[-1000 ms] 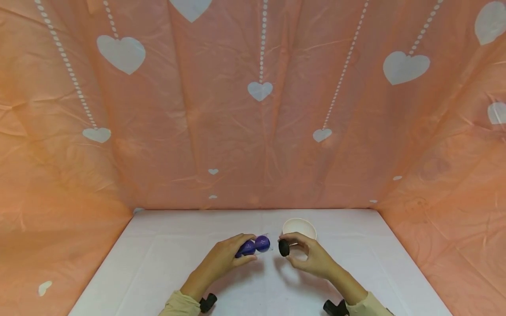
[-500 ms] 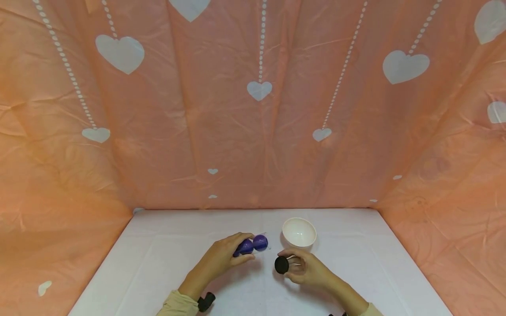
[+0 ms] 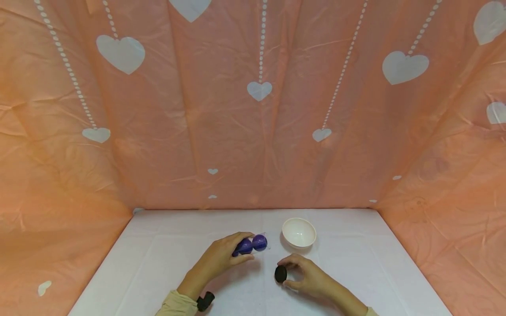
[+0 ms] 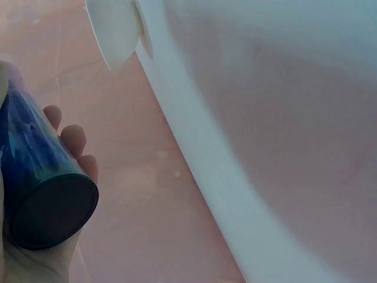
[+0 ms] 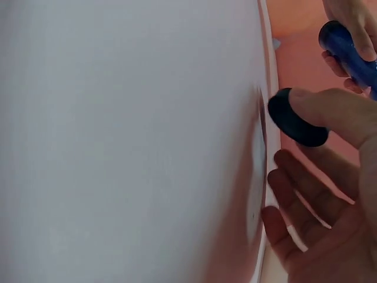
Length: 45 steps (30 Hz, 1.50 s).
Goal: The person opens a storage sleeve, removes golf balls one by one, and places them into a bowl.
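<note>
My left hand (image 3: 221,254) grips a clear plastic tube (image 4: 32,150) lying on a slant, with purple balls (image 3: 259,242) showing inside toward its right end. A black cap (image 4: 56,212) covers the tube's other end, seen in the left wrist view; in the head view the palm hides it. That right end looks uncapped. Lower and to the right, my right hand (image 3: 310,277) pinches a round black lid (image 5: 297,121) between thumb and forefinger. Its other fingers are spread loosely in the right wrist view. The lid is apart from the tube, close over the table.
A white bowl (image 3: 299,232) stands on the white table (image 3: 178,237) behind my right hand; its inside shows nothing. Orange sheeting (image 3: 253,145) with pale hearts walls the table at the back and both sides. A black wrist mount (image 3: 206,301) sits at the left cuff.
My right hand has drawn the black lid down toward the table's front, away from the bowl, which now shows whole. The left hand with the tube has shifted only slightly left.
</note>
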Available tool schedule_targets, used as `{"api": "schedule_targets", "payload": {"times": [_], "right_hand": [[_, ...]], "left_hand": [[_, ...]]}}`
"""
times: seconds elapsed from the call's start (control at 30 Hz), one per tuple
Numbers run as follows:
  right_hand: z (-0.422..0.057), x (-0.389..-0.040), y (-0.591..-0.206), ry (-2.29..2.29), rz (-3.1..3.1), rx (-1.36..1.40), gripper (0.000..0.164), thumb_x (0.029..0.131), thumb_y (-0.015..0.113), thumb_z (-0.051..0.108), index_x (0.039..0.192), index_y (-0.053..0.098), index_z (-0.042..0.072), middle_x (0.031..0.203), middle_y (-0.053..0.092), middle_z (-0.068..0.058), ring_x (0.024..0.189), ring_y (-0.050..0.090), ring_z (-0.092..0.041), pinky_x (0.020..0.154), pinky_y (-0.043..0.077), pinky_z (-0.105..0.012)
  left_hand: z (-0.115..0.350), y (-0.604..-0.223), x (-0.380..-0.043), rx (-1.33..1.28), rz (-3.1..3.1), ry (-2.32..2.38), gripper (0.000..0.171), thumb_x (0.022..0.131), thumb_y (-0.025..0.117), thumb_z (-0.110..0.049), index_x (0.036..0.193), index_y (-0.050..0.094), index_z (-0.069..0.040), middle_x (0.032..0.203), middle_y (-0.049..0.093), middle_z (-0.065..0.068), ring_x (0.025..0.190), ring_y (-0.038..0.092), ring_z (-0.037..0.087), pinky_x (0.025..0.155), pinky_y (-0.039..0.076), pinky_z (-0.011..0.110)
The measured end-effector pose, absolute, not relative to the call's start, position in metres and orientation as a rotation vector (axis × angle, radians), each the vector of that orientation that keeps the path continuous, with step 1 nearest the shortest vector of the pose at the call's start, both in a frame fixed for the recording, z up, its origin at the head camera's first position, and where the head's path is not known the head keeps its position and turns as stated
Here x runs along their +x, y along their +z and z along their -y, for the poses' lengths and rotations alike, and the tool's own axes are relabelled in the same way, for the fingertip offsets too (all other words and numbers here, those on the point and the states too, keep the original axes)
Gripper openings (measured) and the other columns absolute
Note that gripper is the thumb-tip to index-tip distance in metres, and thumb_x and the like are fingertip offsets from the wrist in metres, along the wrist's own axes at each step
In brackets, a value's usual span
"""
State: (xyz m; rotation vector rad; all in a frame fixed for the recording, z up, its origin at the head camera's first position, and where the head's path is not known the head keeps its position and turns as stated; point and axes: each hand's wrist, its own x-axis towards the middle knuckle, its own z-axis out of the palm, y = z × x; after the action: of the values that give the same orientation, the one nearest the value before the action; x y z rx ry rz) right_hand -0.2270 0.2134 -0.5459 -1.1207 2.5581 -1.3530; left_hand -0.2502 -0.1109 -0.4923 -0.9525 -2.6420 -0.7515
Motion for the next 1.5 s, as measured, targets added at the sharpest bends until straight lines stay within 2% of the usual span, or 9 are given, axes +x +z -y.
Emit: {"api": "schedule_targets", "payload": {"times": [0.2, 0.37, 0.53, 0.77, 0.93, 1.03, 1.17, 1.37, 1.5], "right_hand": [[-0.216, -0.223, -0.541, -1.197, -2.691, -1.122, 0.044, 0.087, 0.091, 0.023, 0.125, 0.07, 0.013, 0.118, 0.069, 0.005, 0.109, 0.062, -0.013, 0.099, 0.051, -0.034], [-0.217, -0.221, -0.539, -1.063, -2.797, -1.072, 0.042, 0.083, 0.093, 0.024, 0.119, 0.07, 0.023, 0.12, 0.063, 0.008, 0.11, 0.058, -0.013, 0.095, 0.043, -0.039], [-0.217, -0.22, -0.535, -0.995, -2.814, -1.028, 0.041, 0.082, 0.094, 0.024, 0.115, 0.07, 0.025, 0.123, 0.06, 0.008, 0.115, 0.056, -0.013, 0.098, 0.044, -0.043], [-0.217, -0.221, -0.528, -0.969, -2.797, -1.027, 0.038, 0.086, 0.091, 0.024, 0.117, 0.07, 0.021, 0.123, 0.059, 0.007, 0.121, 0.054, -0.019, 0.105, 0.05, -0.041], [-0.211, -0.227, -0.522, -1.223, -2.789, -1.102, 0.028, 0.094, 0.083, 0.013, 0.12, 0.071, 0.01, 0.115, 0.07, -0.005, 0.103, 0.065, -0.022, 0.087, 0.058, -0.034], [-0.205, -0.234, -0.52, -1.468, -2.745, -1.2, 0.031, 0.093, 0.081, 0.0, 0.122, 0.07, 0.003, 0.112, 0.073, -0.014, 0.095, 0.07, -0.027, 0.079, 0.061, -0.032], [-0.199, -0.238, -0.519, -1.688, -2.639, -1.238, 0.039, 0.094, 0.08, -0.004, 0.13, 0.066, 0.0, 0.115, 0.073, -0.02, 0.097, 0.073, -0.031, 0.082, 0.063, -0.034], [-0.191, -0.24, -0.514, -1.846, -2.513, -1.166, 0.039, 0.098, 0.078, 0.001, 0.135, 0.065, 0.002, 0.116, 0.073, -0.014, 0.1, 0.074, -0.029, 0.087, 0.062, -0.031], [-0.187, -0.242, -0.512, -1.895, -2.452, -1.142, 0.04, 0.097, 0.077, -0.001, 0.135, 0.065, -0.001, 0.117, 0.072, -0.023, 0.104, 0.074, -0.031, 0.089, 0.061, -0.032]], "left_hand": [[0.112, -0.492, -0.25, -0.951, 2.642, -0.794, 0.054, 0.095, 0.081, -0.049, 0.135, 0.058, -0.021, 0.117, 0.076, 0.002, 0.098, 0.072, 0.015, 0.084, 0.061, 0.041], [0.113, -0.491, -0.25, -0.95, 2.636, -0.821, 0.053, 0.096, 0.08, -0.048, 0.135, 0.057, -0.021, 0.121, 0.076, 0.001, 0.099, 0.073, 0.015, 0.086, 0.062, 0.041], [0.113, -0.49, -0.25, -0.942, 2.628, -0.805, 0.052, 0.096, 0.079, -0.051, 0.134, 0.059, -0.022, 0.121, 0.076, 0.001, 0.099, 0.074, 0.015, 0.085, 0.062, 0.041], [0.114, -0.487, -0.249, -0.942, 2.622, -0.802, 0.051, 0.095, 0.08, -0.05, 0.134, 0.062, -0.023, 0.118, 0.077, 0.003, 0.098, 0.074, 0.016, 0.083, 0.063, 0.04], [0.113, -0.486, -0.249, -0.947, 2.617, -0.812, 0.051, 0.095, 0.078, -0.053, 0.133, 0.064, -0.023, 0.119, 0.077, 0.0, 0.098, 0.073, 0.014, 0.083, 0.062, 0.039], [0.112, -0.485, -0.249, -0.943, 2.619, -0.798, 0.05, 0.095, 0.079, -0.053, 0.133, 0.065, -0.024, 0.118, 0.077, -0.001, 0.096, 0.073, 0.012, 0.082, 0.062, 0.038], [0.111, -0.483, -0.248, -0.936, 2.614, -0.741, 0.049, 0.092, 0.084, -0.048, 0.131, 0.066, -0.024, 0.115, 0.078, -0.002, 0.091, 0.072, 0.011, 0.078, 0.061, 0.036], [0.11, -0.482, -0.25, -0.945, 2.596, -0.679, 0.049, 0.091, 0.086, -0.048, 0.131, 0.067, -0.025, 0.114, 0.078, -0.005, 0.089, 0.071, 0.009, 0.075, 0.06, 0.035], [0.109, -0.481, -0.25, -0.96, 2.593, -0.671, 0.05, 0.091, 0.086, -0.048, 0.131, 0.067, -0.025, 0.117, 0.077, -0.006, 0.092, 0.072, 0.009, 0.078, 0.061, 0.037]]}}
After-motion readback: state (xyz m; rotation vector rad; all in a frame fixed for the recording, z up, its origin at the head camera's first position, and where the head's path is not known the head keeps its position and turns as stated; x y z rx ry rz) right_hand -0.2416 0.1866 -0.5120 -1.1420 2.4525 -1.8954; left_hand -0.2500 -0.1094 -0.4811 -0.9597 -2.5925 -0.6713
